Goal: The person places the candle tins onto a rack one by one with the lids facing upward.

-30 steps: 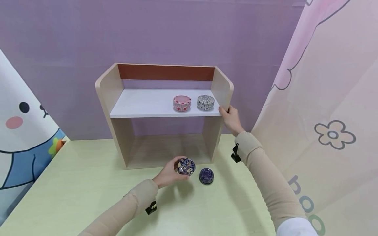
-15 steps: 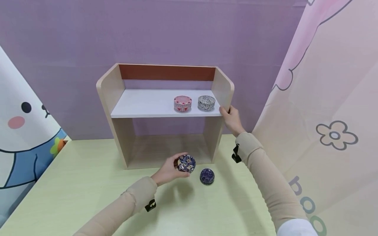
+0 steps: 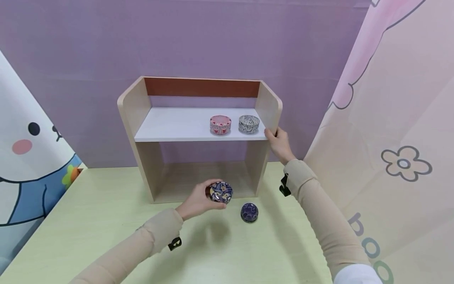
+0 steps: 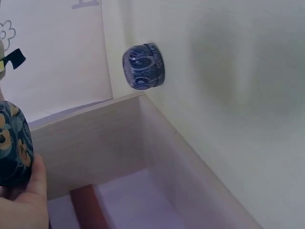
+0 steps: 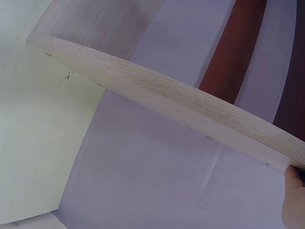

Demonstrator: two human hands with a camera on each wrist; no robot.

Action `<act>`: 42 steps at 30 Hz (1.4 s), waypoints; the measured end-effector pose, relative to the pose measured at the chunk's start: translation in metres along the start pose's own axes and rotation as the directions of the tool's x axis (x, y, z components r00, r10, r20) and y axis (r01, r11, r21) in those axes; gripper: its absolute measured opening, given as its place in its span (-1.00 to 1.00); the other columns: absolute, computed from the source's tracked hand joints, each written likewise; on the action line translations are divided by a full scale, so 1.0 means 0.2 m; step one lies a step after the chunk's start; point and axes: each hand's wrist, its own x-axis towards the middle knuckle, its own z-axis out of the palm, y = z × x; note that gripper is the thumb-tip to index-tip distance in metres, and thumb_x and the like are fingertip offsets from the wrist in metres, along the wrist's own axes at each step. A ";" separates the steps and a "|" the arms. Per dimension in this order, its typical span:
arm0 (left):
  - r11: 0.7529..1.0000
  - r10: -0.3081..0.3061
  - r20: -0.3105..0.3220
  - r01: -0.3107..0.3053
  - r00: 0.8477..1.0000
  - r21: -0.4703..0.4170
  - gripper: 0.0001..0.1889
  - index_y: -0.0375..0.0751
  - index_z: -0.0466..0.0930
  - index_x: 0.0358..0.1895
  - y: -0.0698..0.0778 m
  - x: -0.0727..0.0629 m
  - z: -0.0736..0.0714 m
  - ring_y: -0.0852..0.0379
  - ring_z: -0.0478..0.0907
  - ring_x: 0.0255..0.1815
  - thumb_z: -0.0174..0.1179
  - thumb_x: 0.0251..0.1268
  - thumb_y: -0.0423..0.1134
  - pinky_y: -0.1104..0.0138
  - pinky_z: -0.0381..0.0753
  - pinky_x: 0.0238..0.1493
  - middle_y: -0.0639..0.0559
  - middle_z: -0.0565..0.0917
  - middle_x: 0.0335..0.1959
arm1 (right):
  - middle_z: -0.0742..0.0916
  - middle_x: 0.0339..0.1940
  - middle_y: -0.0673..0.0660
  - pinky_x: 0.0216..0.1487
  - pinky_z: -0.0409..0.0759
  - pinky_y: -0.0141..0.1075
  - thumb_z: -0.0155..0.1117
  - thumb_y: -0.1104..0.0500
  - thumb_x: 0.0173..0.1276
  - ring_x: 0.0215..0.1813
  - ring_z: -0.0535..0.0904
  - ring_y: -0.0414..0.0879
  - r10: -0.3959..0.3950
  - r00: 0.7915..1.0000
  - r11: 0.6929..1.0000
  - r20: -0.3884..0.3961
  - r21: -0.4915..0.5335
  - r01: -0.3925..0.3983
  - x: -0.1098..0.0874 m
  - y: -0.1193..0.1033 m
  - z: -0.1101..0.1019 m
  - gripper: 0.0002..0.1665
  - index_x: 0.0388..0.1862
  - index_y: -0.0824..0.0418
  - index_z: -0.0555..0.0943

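My left hand [image 3: 196, 202] holds a round, dark blue tin [image 3: 221, 192] with a yellowish floral pattern, thumb and fingers around its sides. It is raised in front of the shelf's lower compartment, its shadow on the table below. In the left wrist view, the floral tin [image 4: 13, 143] is at the left edge, partly cut off. My right hand [image 3: 279, 145] grips the front edge of the small wooden shelf's right side panel [image 3: 268, 106]. Only part of that hand [image 5: 294, 200] appears at the right wrist view's edge. A dark purple tin [image 3: 249, 213] stands on the table.
On the white upper board [image 3: 177, 126] sit a pink tin [image 3: 220, 125] with red hearts and a black-and-white patterned tin [image 3: 248, 124]. The shelf stands on a pale green table [image 3: 99, 213]. A purple backdrop [image 3: 198, 39] hangs behind, printed cloths on both sides.
My left hand has lifted the floral tin a little, toward the shelf and slightly left. The right hand keeps its grip on the side panel.
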 end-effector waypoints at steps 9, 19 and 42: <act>0.997 0.022 -0.053 -0.018 0.998 0.070 -0.18 -0.14 0.38 0.21 0.09 -0.03 -0.04 -0.02 0.53 -0.02 0.51 -0.30 -0.21 0.24 0.59 0.01 -0.16 0.51 0.05 | 0.53 0.15 0.28 0.19 0.42 -0.07 -0.05 -0.05 0.41 0.12 0.44 0.02 0.001 1.000 1.000 -0.009 -0.009 -0.001 0.00 0.00 0.00 -0.41 0.26 0.30 0.33; 0.988 0.025 -0.079 -0.013 0.997 0.151 -0.19 -0.13 0.33 0.25 0.20 -0.03 -0.16 0.00 0.51 0.02 0.48 -0.20 -0.15 0.24 0.58 0.01 -0.12 0.50 0.09 | 0.53 0.15 0.28 0.19 0.42 -0.09 -0.04 -0.06 0.40 0.12 0.44 0.03 0.004 1.000 1.000 -0.005 -0.012 -0.004 0.00 0.01 0.01 -0.40 0.25 0.31 0.33; 0.980 0.088 -0.173 -0.053 0.981 0.194 -0.15 -0.11 0.24 0.32 0.47 0.08 -0.45 0.01 0.44 0.15 0.43 -0.12 -0.04 0.19 0.51 0.12 -0.11 0.43 0.18 | 0.53 0.14 0.28 0.18 0.43 -0.08 -0.04 -0.05 0.40 0.11 0.45 0.03 0.009 1.000 1.000 -0.013 -0.012 -0.009 0.00 0.00 0.00 -0.42 0.24 0.31 0.34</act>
